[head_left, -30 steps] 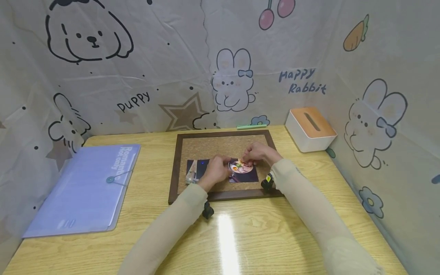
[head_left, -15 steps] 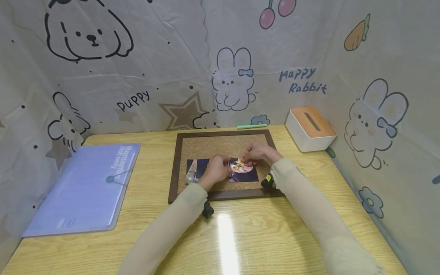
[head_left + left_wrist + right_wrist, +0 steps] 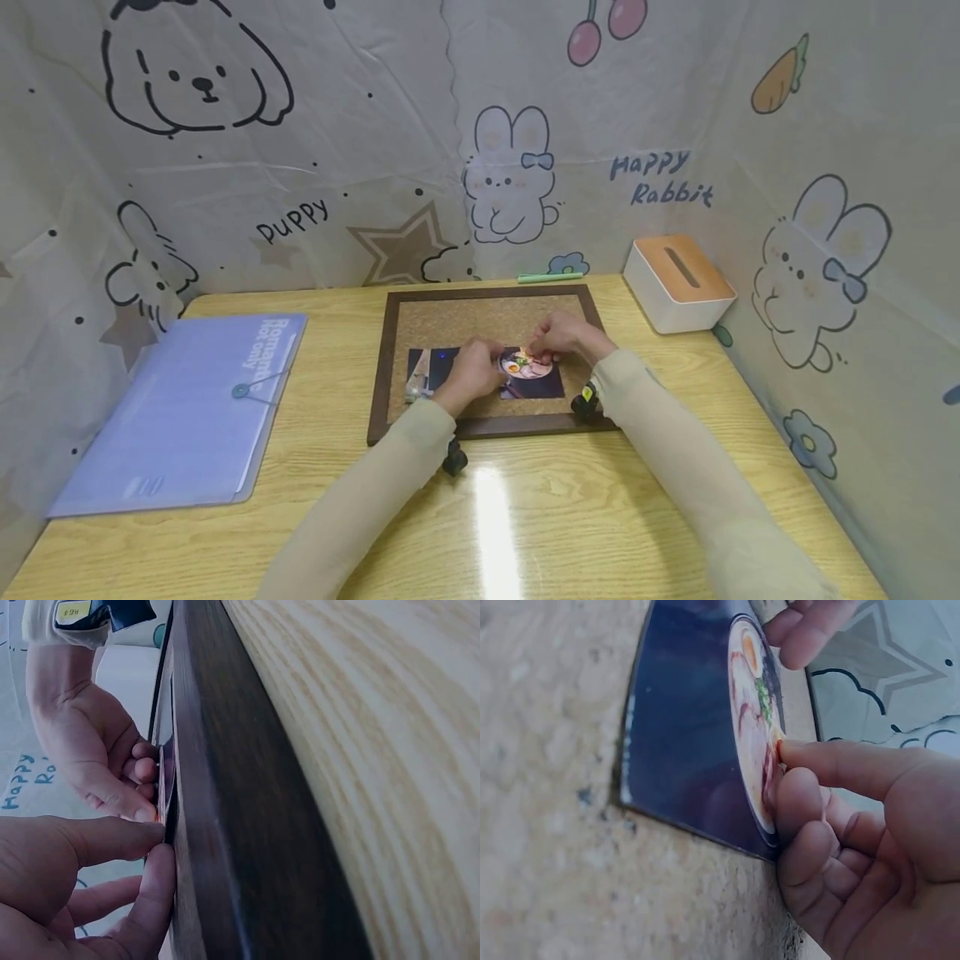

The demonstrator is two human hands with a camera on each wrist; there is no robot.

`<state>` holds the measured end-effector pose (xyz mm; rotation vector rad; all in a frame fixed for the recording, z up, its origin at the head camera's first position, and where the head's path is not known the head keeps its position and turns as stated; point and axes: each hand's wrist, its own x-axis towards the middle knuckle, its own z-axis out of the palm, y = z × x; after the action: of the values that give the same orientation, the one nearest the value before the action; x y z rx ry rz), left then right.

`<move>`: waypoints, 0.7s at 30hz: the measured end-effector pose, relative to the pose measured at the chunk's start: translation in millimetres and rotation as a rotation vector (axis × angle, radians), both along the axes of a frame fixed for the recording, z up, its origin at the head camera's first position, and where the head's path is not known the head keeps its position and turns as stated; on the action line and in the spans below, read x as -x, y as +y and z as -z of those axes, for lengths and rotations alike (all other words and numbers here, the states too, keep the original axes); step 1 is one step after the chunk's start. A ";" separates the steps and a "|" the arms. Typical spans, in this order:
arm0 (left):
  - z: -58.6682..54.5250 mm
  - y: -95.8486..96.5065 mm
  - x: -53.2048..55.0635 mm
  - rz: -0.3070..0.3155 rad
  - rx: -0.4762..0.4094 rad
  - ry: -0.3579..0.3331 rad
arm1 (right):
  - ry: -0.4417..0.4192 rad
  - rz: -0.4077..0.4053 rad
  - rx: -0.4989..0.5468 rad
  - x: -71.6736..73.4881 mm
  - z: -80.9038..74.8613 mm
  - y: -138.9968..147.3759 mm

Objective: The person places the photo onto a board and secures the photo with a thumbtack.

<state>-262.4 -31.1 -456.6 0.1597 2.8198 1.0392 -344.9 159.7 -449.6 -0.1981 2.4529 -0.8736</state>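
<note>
A dark photo print of a ramen bowl (image 3: 534, 387) lies on a brown-framed cork board (image 3: 480, 317). My left hand (image 3: 471, 372) pinches the print's left edge between thumb and forefinger, close against the board in the left wrist view. Over the print's upper middle, my right hand (image 3: 562, 333) has its thumb and curled forefinger together. An orange-red speck, apparently a pushpin (image 3: 781, 748), shows at that thumb tip, mostly hidden by the fingers. Left of it, partly behind my left hand, is a second photo (image 3: 422, 375) with a blue dot near its top.
A lilac document folder (image 3: 180, 417) with a string closure lies at the left of the wooden table (image 3: 570, 517). Behind the board is a green pen (image 3: 550, 277). At the back right stands a white tissue box (image 3: 667, 304) with a wooden lid. Printed cloth walls surround the table.
</note>
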 end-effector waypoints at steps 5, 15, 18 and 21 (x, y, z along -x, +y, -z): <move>-1.7 -3.4 -0.6 0.020 -0.022 -0.023 | 0.026 -0.046 0.065 -4.6 1.2 7.5; -14.8 -26.7 0.4 0.013 -0.057 -0.093 | 0.091 -0.044 0.094 -15.6 -16.0 30.5; -22.6 -38.6 -1.0 0.043 -0.059 -0.084 | 0.136 -0.045 0.069 -19.3 -25.5 39.0; -28.7 -53.9 -2.1 0.104 -0.050 -0.058 | 0.183 -0.056 0.047 -24.0 -34.6 47.4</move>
<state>-260.3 -85.0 -427.9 0.2738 2.7038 1.0737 -321.0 207.1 -415.0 -0.3765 2.5823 -0.9253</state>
